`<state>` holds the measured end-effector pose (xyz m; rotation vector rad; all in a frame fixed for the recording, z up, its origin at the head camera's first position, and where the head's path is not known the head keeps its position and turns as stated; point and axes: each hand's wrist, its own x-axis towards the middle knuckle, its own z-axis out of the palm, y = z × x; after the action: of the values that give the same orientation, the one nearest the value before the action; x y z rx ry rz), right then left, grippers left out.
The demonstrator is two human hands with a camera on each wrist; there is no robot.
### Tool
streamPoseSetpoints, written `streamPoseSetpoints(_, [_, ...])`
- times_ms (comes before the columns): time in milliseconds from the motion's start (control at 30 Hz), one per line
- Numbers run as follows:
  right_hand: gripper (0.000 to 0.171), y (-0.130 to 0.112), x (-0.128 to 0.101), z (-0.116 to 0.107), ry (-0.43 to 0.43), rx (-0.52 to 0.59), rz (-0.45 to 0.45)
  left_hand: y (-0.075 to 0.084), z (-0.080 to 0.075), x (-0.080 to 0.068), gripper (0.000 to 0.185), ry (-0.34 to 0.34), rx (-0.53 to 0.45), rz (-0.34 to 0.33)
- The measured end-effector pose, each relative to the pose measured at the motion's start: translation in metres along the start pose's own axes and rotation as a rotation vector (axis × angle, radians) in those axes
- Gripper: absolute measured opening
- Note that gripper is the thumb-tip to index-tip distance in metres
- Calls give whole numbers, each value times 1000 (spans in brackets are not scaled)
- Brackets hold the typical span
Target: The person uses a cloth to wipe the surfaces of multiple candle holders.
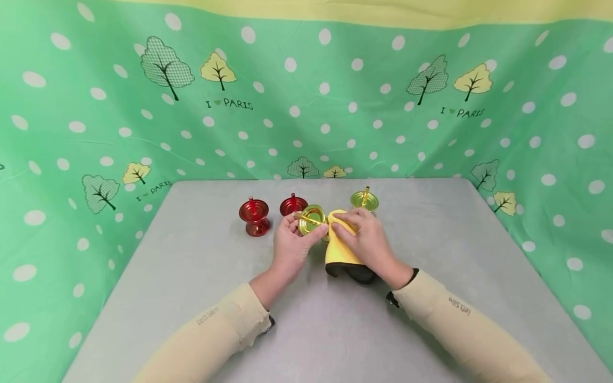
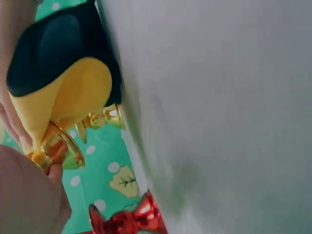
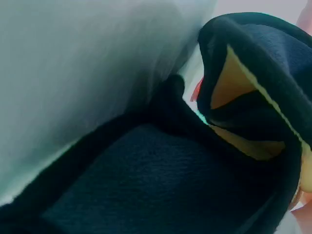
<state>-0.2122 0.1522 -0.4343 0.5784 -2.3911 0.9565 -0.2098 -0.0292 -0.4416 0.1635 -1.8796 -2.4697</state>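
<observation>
Head view: left hand grip clasping gold candle holder, right hand grip pinching yellow cloth against it.

the cloth fills the right wrist view — the right hand there is cut to a sliver at the edge. behind the cloth, the gold stand's base is hidden.

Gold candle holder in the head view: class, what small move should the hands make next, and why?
Probably turn the gold candle holder a little in the left hand. The right hand presses the yellow cloth against one side only, so turning would bring an untouched part of the rim under the cloth.
</observation>
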Motion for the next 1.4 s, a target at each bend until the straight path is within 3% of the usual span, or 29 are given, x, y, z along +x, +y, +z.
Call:
streamPoseSetpoints(200, [29, -9, -5, 3, 32, -66, -115, 5, 3, 0, 59, 64, -78, -94])
streamPoseSetpoints(300, [28, -11, -2, 5, 41, -102, -81, 6, 3, 3, 60, 89, -87, -96])
streamPoseSetpoints(433, [28, -14, 0, 6, -13, -111, -65, 4, -1, 7, 66, 93, -92, -112])
streamPoseSetpoints(500, [29, -14, 1, 5, -46, -77, -52, 5, -3, 9, 69, 51, -72, -119])
streamPoseSetpoints(667, [29, -6, 7, -1, -64, 24, 89, 7, -11, 16, 65, -164, 27, -100])
streamPoseSetpoints(733, [28, -3, 8, -3, -62, 48, 113, 7, -13, 19, 63, -213, 34, -93])
streamPoseSetpoints(800, [29, -4, 7, -4, -60, 43, 68, 7, -13, 20, 63, -212, 26, -92])
streamPoseSetpoints(933, [26, -6, 2, 2, -30, -18, -149, 7, -10, 18, 62, -156, -22, -102])
streamPoseSetpoints(1000, [26, -6, 1, 5, 17, -44, -207, 6, -8, 17, 62, -129, -35, -98])
streamPoseSetpoints(1133, [27, -3, 2, 6, 94, -74, -208, 6, -6, 13, 59, -91, -26, -94])
streamPoseSetpoints(1267, [27, -2, 1, 5, 58, -95, -262, 6, -6, 10, 57, -68, -17, -115])
streamPoseSetpoints(1400, [27, 1, 1, 3, 50, -85, -223, 6, -8, 10, 57, -140, 20, -126])
